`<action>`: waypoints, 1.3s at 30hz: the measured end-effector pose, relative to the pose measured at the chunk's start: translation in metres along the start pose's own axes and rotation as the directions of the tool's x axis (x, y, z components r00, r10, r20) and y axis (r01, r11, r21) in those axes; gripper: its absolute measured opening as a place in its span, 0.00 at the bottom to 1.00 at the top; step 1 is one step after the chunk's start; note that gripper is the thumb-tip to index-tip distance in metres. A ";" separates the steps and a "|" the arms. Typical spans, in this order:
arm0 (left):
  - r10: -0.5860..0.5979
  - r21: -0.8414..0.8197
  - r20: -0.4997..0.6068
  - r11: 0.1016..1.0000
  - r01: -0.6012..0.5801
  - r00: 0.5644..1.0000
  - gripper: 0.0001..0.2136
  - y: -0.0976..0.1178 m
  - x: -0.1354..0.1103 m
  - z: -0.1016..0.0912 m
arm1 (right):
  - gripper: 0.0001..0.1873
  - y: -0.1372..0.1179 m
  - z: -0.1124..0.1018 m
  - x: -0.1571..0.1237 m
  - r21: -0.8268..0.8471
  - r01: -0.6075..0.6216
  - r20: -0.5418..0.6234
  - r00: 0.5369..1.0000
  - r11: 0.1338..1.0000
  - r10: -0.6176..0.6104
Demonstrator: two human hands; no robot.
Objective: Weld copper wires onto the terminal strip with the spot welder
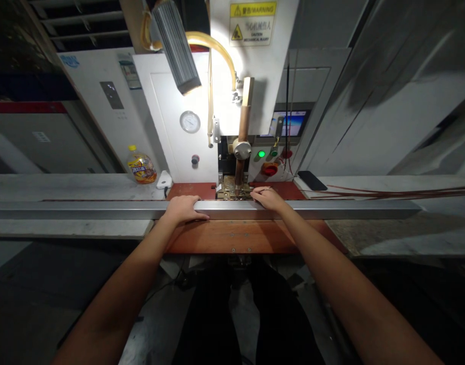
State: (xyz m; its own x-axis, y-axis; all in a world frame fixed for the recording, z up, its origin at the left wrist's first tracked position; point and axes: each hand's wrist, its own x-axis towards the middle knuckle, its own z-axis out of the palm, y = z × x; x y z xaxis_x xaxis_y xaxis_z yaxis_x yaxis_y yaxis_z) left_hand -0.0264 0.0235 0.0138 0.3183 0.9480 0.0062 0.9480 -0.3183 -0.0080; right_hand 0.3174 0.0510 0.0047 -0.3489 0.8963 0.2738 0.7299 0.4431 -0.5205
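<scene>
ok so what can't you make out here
All in the head view:
- metal bar: its left end, cut off by the picture's left edge; the stretch under the left hand, covered by that hand
- right hand: whether its fingertips pinch anything, too small to tell
- gauge: its reading, too small
- screen: its text, blurred and partly covered
</scene>
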 end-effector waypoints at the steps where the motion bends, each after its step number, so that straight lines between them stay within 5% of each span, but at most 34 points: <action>1: -0.004 -0.003 -0.006 1.000 0.004 1.000 0.45 0.000 -0.001 0.000 | 0.19 0.000 0.000 0.000 -0.002 0.003 0.001 1.000 1.000 -0.003; 39: -0.027 -0.023 -0.036 0.999 0.026 0.999 0.44 0.003 -0.005 0.000 | 0.19 -0.003 -0.001 -0.003 -0.002 0.002 -0.001 1.000 1.000 -0.002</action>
State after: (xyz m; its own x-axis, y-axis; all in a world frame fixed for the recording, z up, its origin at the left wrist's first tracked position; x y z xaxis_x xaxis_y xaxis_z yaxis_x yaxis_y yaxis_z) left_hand -0.0253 0.0178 0.0141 0.2926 0.9553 0.0426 0.9558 -0.2935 0.0154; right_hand 0.3168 0.0473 0.0060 -0.3496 0.8953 0.2761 0.7301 0.4450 -0.5185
